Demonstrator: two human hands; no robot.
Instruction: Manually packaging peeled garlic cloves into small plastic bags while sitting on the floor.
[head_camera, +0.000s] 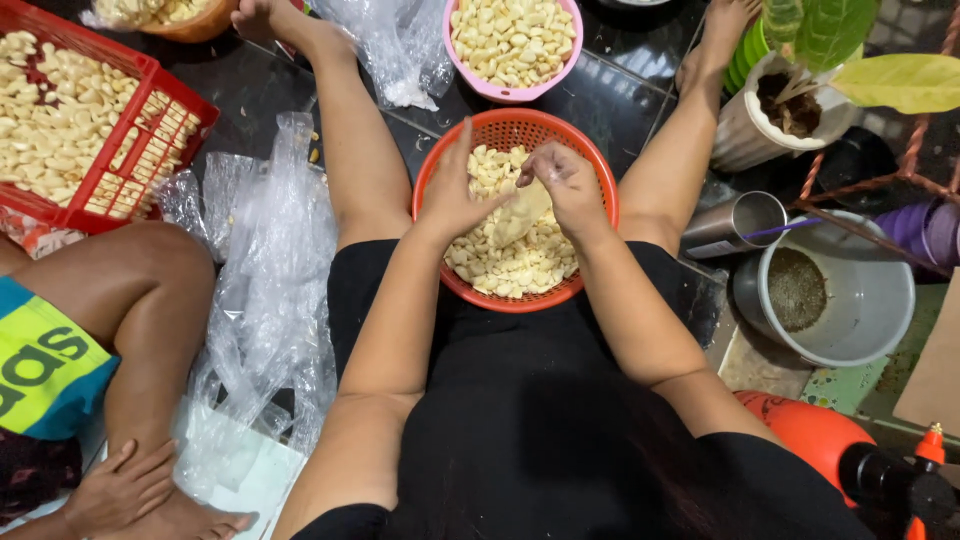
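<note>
Your left hand (455, 195) and right hand (565, 185) meet over the orange basket (600, 190) at the centre of the frame, set on the dark floor (620, 100) between your outstretched legs. Together they hold a small clear bag (520, 212), pale with peeled garlic cloves (510, 265) showing through it. The left hand is partly open, fingers raised and thumb pressed to the bag's left side; the right hand is closed around its upper edge.

The bag looks thin, soft and slippery, likely to sag or tear under a hard tug, so the bunched mouth seems the safest place to grip, with the other hand under the belly. The cloves look light, smooth and loose, and would probably roll out of any slack opening. The basket appears stiff and light, easy to tip at its rim.

Room is tight. A pink bowl (512, 45) of cloves sits just beyond the basket at top centre, crumpled plastic sheets (265, 290) spread at left, and a red crate (150, 130) fills the upper left. At right stand a steel cup (735, 222), a grey bucket (850, 300) and a potted plant (780, 110). Another person's leg (140, 300) and hand (120, 490) lie at lower left.
</note>
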